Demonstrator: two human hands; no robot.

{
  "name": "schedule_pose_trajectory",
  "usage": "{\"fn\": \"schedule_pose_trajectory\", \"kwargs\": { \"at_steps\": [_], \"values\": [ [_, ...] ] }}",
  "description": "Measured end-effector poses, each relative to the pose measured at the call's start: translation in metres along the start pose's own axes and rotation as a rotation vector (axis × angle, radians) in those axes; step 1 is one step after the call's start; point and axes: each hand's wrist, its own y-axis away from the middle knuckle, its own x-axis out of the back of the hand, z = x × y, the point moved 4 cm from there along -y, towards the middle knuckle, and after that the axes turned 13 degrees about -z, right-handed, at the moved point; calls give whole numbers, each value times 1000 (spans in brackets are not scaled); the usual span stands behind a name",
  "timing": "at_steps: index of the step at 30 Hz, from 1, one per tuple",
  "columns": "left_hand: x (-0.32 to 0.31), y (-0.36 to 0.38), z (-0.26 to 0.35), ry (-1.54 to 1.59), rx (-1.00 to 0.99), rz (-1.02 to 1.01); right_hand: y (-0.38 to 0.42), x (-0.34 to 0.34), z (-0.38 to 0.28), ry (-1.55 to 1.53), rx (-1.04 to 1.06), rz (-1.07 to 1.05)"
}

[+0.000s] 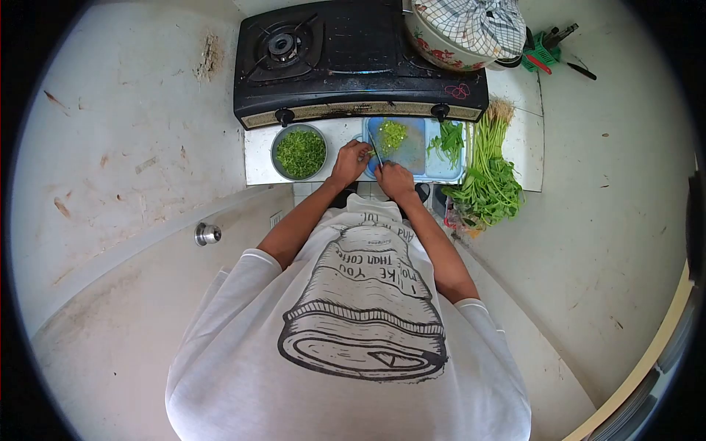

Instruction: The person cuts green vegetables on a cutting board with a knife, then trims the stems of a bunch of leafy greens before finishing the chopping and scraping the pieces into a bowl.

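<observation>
My right hand (395, 178) is closed around the handle of a knife (376, 147), its blade pointing away from me across the left part of a blue cutting board (418, 175). Just left of the blade, my left hand (352, 161) has its fingers pinched together on a few green stems (371, 153), mostly hidden by the fingers. Finely chopped greens (393, 135) lie in a small heap right of the blade. Some loose leaves (447, 140) rest at the board's right end. A round bowl (275, 163) full of chopped greens stands left of my left hand.
A black two-burner stove (360, 44) stands behind the board. On its right burner sits a large pot (441, 55) covered with a checked cloth (474, 26). A bunch of leafy greens (491, 173) hangs over the counter's front edge. A green basket (540, 55) holds utensils.
</observation>
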Motion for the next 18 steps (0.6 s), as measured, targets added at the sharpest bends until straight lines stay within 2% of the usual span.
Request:
{"fn": "schedule_pose_trajectory", "kwargs": {
  "at_steps": [2,5,18],
  "values": [
    [0,0,2,24,5,5,0,0,5,-14,-44,3],
    [-4,-1,-4,71,-54,56,3,-1,11,-13,-3,59],
    [-1,0,3,38,-25,39,10,-6,4,17,42,39]
  ]
}}
